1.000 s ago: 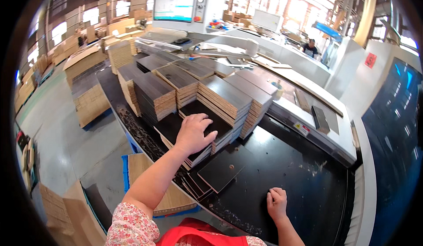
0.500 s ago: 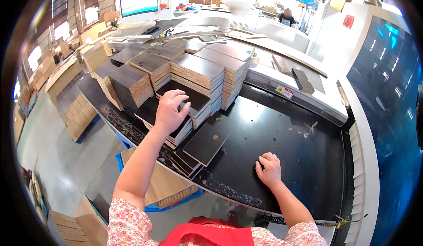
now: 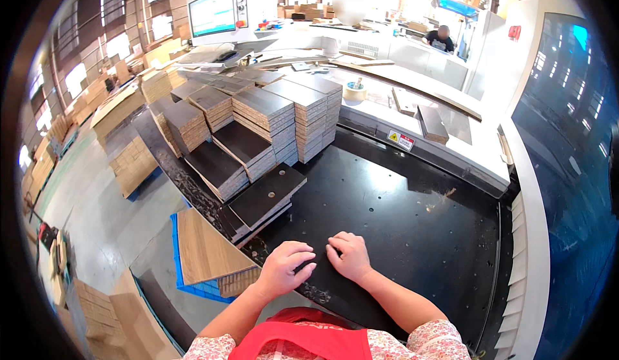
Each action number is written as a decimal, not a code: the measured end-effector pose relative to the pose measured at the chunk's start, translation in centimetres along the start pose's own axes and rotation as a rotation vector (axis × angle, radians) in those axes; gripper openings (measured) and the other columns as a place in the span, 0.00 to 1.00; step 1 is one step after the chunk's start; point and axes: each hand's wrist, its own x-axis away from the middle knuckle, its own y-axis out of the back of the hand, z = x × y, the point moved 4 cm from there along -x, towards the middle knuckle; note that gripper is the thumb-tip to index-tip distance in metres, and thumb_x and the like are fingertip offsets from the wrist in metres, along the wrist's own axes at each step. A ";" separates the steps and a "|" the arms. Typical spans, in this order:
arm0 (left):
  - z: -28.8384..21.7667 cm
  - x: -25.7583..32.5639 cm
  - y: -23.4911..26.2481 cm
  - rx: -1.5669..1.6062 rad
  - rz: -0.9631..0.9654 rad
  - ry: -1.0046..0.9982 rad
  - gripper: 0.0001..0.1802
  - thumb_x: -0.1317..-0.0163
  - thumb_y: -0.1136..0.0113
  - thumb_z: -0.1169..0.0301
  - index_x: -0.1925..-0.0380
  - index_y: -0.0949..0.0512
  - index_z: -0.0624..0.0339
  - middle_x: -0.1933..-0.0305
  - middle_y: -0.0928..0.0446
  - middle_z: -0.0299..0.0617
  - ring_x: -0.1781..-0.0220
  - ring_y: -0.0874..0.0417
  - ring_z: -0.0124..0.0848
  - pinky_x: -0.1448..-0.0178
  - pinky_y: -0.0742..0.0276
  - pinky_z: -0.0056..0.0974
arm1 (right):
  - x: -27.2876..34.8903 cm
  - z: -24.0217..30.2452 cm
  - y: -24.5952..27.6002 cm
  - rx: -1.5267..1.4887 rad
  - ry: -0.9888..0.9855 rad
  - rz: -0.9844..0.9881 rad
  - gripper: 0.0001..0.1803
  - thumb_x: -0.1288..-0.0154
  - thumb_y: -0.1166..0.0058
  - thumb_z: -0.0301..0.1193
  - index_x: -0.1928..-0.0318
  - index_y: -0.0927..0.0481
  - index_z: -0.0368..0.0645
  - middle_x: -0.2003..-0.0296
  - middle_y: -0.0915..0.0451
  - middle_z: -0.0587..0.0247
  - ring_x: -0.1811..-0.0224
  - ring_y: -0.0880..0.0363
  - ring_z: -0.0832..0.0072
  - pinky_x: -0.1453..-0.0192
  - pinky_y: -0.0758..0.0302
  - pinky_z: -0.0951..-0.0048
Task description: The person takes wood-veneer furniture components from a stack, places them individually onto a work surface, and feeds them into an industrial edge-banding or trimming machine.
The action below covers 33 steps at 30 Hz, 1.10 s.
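Observation:
Close to the near edge of the black machine bed, my left hand hovers with loosely bent fingers, its thumb apart from them and nothing held. Just right of it, my right hand is low over the bed, fingers curled together and holding nothing visible. Dark board pieces with small round holes lie piled beyond my left hand, apart from it. Behind them stand lower dark-topped board stacks and taller stacks of grey-brown boards with raw chipboard edges.
The black perforated bed has scraps near its far side. Behind it runs a white ledge with a tape roll and a dark block. A wood-topped pallet stack stands below left. A monitor and another person are farther back.
My left hand has come back from the board stacks toward my body. My right hand has shifted left beside it. The holed boards now sit in a neater pile against the stacks.

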 end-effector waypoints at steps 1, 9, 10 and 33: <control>0.6 0.6 -1.0 -0.082 -0.007 0.032 0.11 0.46 0.29 0.73 0.62 0.15 0.62 0.54 0.16 0.47 0.48 0.17 0.46 0.43 0.20 0.45 | 0.0 0.2 0.1 -0.012 0.020 0.029 0.07 0.39 0.37 0.33 0.63 0.14 0.45 0.64 0.17 0.66 0.60 0.18 0.66 0.52 0.28 0.62; 3.3 2.4 -3.9 -0.407 -0.120 0.301 0.19 0.46 0.29 0.63 0.56 0.15 0.59 0.46 0.19 0.47 0.38 0.23 0.48 0.33 0.28 0.50 | 0.4 0.8 -0.3 -0.121 0.189 0.145 0.06 0.39 0.37 0.33 0.63 0.14 0.47 0.65 0.18 0.68 0.62 0.19 0.67 0.54 0.28 0.62; 3.1 2.3 -4.1 -0.457 -0.101 0.315 0.20 0.46 0.29 0.61 0.55 0.15 0.58 0.44 0.20 0.47 0.37 0.24 0.48 0.31 0.30 0.51 | 0.4 0.7 -0.3 -0.126 0.199 0.133 0.05 0.39 0.37 0.33 0.64 0.14 0.47 0.66 0.19 0.69 0.62 0.19 0.68 0.54 0.29 0.62; 4.6 0.9 -5.1 -0.568 -0.164 0.482 0.19 0.44 0.31 0.62 0.54 0.16 0.57 0.45 0.22 0.45 0.39 0.24 0.47 0.33 0.30 0.50 | 0.7 -0.2 -0.6 -0.191 0.226 0.167 0.06 0.40 0.37 0.29 0.61 0.14 0.47 0.66 0.19 0.70 0.62 0.19 0.67 0.55 0.29 0.61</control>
